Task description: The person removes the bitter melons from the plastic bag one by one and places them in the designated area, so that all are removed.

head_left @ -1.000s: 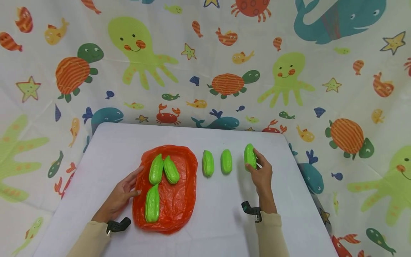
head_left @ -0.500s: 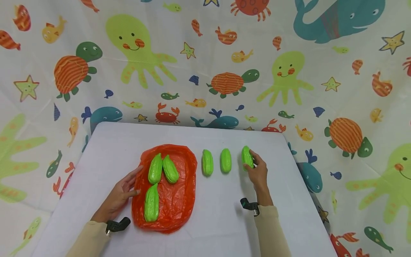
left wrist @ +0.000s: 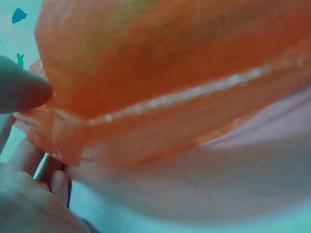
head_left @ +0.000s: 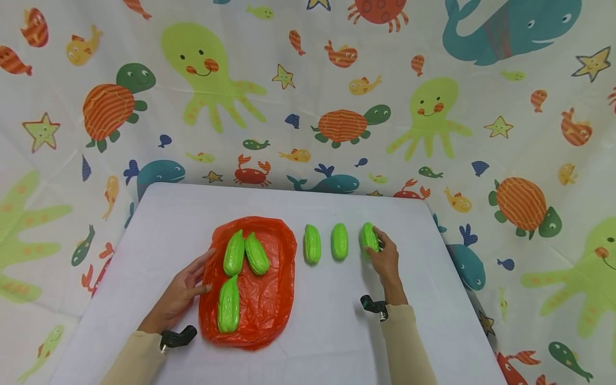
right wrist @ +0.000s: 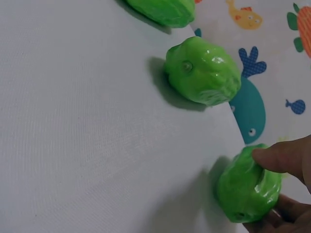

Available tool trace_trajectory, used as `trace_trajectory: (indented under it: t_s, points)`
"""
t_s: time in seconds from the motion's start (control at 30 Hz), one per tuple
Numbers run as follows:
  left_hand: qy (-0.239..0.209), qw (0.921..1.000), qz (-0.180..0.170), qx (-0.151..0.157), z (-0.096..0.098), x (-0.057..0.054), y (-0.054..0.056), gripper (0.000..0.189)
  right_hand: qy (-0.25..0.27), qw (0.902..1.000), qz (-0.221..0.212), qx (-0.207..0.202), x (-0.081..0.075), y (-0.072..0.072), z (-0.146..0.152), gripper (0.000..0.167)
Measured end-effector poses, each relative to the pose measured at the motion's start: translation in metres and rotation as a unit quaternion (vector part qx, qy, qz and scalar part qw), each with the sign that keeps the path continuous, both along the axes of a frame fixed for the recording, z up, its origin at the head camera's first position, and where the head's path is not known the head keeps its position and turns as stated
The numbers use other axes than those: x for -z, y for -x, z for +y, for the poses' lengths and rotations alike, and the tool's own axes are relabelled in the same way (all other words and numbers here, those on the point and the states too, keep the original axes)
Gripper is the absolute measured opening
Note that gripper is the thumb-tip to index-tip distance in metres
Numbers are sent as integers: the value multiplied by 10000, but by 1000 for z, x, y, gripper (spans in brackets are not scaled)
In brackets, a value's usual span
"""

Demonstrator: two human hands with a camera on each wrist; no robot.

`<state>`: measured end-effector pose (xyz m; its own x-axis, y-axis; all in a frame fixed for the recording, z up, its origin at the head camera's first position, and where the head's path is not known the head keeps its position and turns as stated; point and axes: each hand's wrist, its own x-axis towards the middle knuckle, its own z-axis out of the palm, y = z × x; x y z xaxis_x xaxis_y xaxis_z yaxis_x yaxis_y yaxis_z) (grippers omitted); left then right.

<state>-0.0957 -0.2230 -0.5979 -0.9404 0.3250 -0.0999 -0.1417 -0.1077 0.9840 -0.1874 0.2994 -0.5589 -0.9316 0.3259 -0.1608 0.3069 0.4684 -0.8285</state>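
Observation:
My right hand grips a glossy green bitter gourd at the right end of a row. In the right wrist view the thumb lies on the gourd's upper side, with the fingers below. Left of it lie two more gourds, one in the middle and one nearest the bag. My left hand holds the left edge of a red plastic bag, thumb on one side of the thin plastic and fingers on the other. Three gourds lie inside the bag.
A white-covered table carries everything. Behind and around it hangs a curtain printed with sea animals. A dark wrist mount sits on the left wrist and a similar mount on the right.
My right hand has brought its gourd down and slightly left, into line with the other two. The left hand and the bag have stayed put.

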Motion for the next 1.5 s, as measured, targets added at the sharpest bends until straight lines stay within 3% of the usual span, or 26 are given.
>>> trace_trajectory:
  t_s: [0.37, 0.53, 0.87, 1.23, 1.5]
  points:
    - [-47, 10000, -20, -6, 0, 1, 0, 80, -66, 9998, -164, -75, -1, -1, -1, 73]
    - [-12, 10000, -34, -17, 1, -1, 0, 80, -351, 9993, -90, -106, -3, -2, -1, 74]
    - [81, 9999, -92, -35, 1, -4, 0, 80, -758, 9955, 564, 49, -19, -6, -10, 74]
    - [141, 9998, -159, -22, 1, -3, 1, 81, -440, 9945, 954, -1, -44, -13, -39, 73]
    - [125, 9998, -138, -30, 0, -3, 1, 82, -312, 9889, 1416, -328, -53, -17, -64, 71]
